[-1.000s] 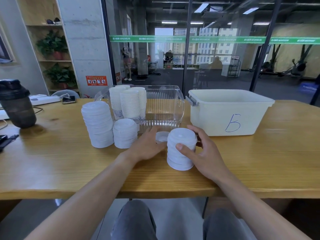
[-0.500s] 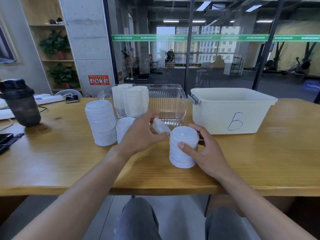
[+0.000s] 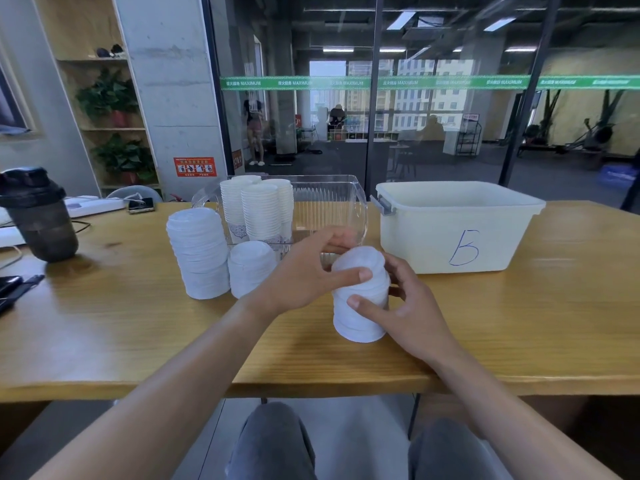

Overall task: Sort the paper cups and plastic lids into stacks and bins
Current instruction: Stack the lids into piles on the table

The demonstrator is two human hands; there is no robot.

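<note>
Lids form a short white stack [image 3: 360,306] standing on the wooden table [image 3: 519,323], just in front of the bin marked B [image 3: 457,226]. Left hand [image 3: 304,271] pinches the top lid [image 3: 360,259] at the stack's crown, thumb and fingers curled around its rim. Right hand [image 3: 398,306] grips the stack's side. Two more lid stacks [image 3: 199,252] stand left of that bin, before a clear bin [image 3: 329,202] holding paper cups [image 3: 258,209].

— What's the table [image 3: 104,327] made of?
— Wood, yellowish, with a smooth, slightly glossy varnish. The lids [image 3: 360,306] look like thin, matt white plastic.
— And the bins?
— One bin [image 3: 349,216] is clear, ribbed, shiny plastic; the other bin [image 3: 433,244] is opaque cream plastic, smooth. The cups [image 3: 259,213] seem to be matt white paper.
</note>
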